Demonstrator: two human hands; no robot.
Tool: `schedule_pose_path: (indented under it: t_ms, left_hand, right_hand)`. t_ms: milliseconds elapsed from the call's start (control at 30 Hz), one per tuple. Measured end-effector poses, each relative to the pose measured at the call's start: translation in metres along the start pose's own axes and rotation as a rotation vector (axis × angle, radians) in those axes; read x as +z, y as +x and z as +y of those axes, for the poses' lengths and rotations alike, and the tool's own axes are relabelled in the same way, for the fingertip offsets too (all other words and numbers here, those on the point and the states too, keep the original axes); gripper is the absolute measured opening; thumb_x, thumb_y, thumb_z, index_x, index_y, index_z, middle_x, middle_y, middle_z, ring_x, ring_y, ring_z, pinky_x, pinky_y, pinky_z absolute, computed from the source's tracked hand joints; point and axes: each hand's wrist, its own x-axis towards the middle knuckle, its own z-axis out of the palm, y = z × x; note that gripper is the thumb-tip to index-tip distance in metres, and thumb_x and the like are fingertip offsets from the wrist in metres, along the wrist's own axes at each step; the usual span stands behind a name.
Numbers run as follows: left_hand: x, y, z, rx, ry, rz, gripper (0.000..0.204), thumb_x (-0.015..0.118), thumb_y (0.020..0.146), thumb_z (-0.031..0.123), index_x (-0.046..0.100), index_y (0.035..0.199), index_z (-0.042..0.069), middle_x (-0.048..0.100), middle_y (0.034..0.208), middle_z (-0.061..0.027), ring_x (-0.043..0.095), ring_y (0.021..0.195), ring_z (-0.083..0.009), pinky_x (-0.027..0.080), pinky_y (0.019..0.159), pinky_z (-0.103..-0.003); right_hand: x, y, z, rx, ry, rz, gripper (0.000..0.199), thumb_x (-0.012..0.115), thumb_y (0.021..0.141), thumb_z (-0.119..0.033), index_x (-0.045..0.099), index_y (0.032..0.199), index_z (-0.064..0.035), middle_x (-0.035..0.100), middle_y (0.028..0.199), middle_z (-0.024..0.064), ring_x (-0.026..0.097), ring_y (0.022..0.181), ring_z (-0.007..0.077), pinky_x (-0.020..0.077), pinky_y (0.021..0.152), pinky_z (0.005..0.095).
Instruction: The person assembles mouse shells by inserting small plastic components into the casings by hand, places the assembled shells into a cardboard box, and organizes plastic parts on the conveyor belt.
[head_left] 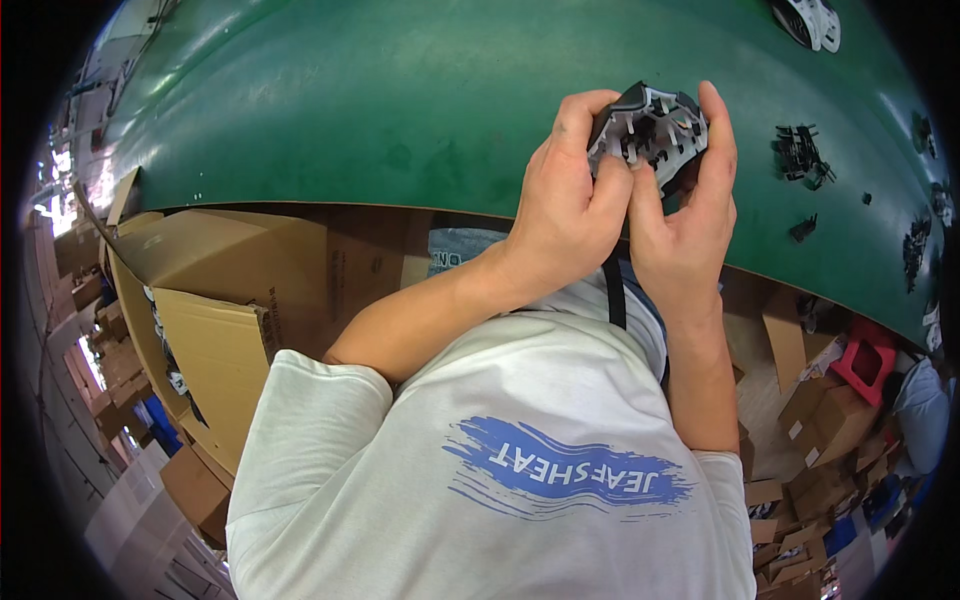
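Note:
Over the near edge of the green table, both hands grip a black and grey plastic housing [650, 130]. Its open inner side, with ribs and posts, faces me. My left hand [575, 190] is closed around the left side, its thumb pressed at the lower inner rim. On the other side my right hand [690, 215] holds the housing, the index finger stretched along the outer edge and the thumb meeting the left one at the lower middle. Small details inside the shell are too fine to tell.
Black plastic parts [800, 155] lie in a small pile on the green table [400, 110], right of my hands. A smaller black piece [803, 228] is nearer me. White-and-black shells [808, 22] sit far right. Cardboard boxes [215, 340] stand at left; a red stool [865, 360] is at right.

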Motion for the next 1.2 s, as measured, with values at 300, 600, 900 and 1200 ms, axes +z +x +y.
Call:
schedule_pose_path:
  t_ms: [300,600,900,1200]
  left_hand:
    - [-0.060,-0.001,0.058,-0.448,-0.152,-0.206,0.054,0.055,0.104,0.007,0.038,0.154,0.003,0.067,0.122,-0.0064,0.064,0.091,-0.0068,0.052,0.065,-0.022]
    - [-0.192,-0.064,0.150,-0.166,-0.146,0.238,0.064,0.064,0.104,0.012,0.033,0.159,0.006,0.059,0.132,-0.0045,0.061,0.104,-0.0099,0.056,0.087,-0.031]
    - [-0.480,-0.187,0.219,-0.539,0.905,1.119,0.059,0.060,0.102,0.016,0.041,0.158,0.012,0.068,0.115,-0.0066,0.065,0.088,-0.0149,0.053,0.067,-0.030]
    - [-0.533,-0.121,0.198,-0.184,1.341,0.761,0.052,0.065,0.105,0.018,0.054,0.153,0.000,0.066,0.141,-0.0177,0.064,0.128,-0.0228,0.052,0.106,-0.035]
  right_hand:
    - [-0.019,0.003,-0.034,0.165,0.210,-0.274,0.085,0.073,0.092,-0.009,0.030,0.164,0.0071,0.047,0.158,0.0314,0.060,0.135,0.0427,0.0504,0.111,0.0457]
    - [-0.148,-0.001,0.011,0.572,-0.864,0.143,0.047,0.064,0.110,-0.035,0.064,0.145,-0.0035,0.076,0.115,0.0120,0.072,0.100,0.0230,0.0558,0.092,0.0351]
    - [-0.162,0.011,0.062,0.053,-0.727,0.145,0.038,0.072,0.102,-0.033,0.076,0.111,0.0030,0.077,0.105,0.0229,0.073,0.095,0.0408,0.0590,0.086,0.0470]
    - [-0.159,0.000,0.066,0.216,-0.474,0.069,0.032,0.067,0.107,-0.018,0.070,0.132,0.0010,0.076,0.110,0.0132,0.070,0.098,0.0208,0.0546,0.091,0.0340]
